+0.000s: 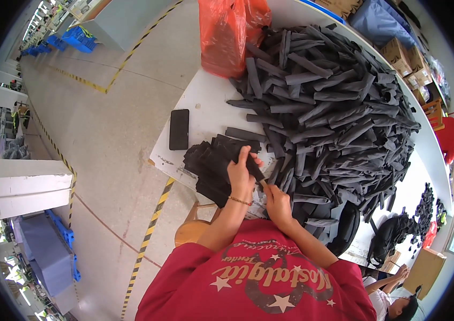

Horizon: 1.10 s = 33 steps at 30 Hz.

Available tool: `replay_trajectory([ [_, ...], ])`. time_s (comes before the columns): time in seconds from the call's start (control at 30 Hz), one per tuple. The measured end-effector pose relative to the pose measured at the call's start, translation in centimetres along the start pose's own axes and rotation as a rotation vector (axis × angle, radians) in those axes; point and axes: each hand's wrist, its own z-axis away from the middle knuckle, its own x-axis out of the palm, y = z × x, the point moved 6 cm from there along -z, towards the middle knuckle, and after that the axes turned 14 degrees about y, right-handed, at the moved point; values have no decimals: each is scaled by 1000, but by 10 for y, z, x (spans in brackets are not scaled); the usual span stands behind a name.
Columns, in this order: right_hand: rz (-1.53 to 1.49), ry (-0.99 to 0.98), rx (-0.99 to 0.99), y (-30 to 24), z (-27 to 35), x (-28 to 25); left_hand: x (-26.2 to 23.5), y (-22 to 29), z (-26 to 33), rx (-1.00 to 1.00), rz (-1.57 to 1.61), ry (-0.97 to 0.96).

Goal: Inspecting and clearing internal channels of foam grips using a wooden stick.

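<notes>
1. From the head view, I see one dark strip point(256, 170) in work above the bench point(200, 99), at its near edge, between the person's two hands.
2. The left hand point(243, 170) has its fingers wrapped round the strip, thumb raised along the upper side. The right hand point(278, 203) is nearer the body, fingers curled in on a pale stick point(263, 183) at the strip's lower end; I can't tell whether they pinch cloth as well.
3. The strip's long axis slants across the body: its near end points right, down toward the right hand, and its far end away and to the left. That far end blends into the dark stack point(205, 163) behind it, so I can't tell where it stops.
4. The step in hand seems to me to be working the strip against the stick, perhaps with the stick inside it; the fingers hide how they meet.
5. As I judge it, the next move calls for a firm left hold and a right-hand push or pull straight along that slant, so the cloth doesn't bunch.
6. Left of the stack's top lies a phone point(179, 129); a big heap point(334, 107) of dark strips, pointing every which way, fills the bench to the right, beside a red bag point(221, 40).
</notes>
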Motion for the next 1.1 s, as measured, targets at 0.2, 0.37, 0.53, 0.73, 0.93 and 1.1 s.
replay_trajectory([
  [0.2,-22,-134,-21,-4,28,-40,-9,21,-27,145,-89,76],
  [0.37,82,-187,-35,-16,43,-101,0,-5,-15,-60,-76,99],
  [0.53,277,-181,-34,-29,50,-136,-1,24,-42,-1,2,21],
  [0.73,-167,145,-126,-47,-28,-58,7,-12,-34,-40,86,61],
  [0.93,-240,75,31,-17,-60,-42,1,-10,-2,-30,-234,77],
  [1.1,-180,-117,-296,-52,-31,-40,-26,-30,-21,-72,-128,290],
])
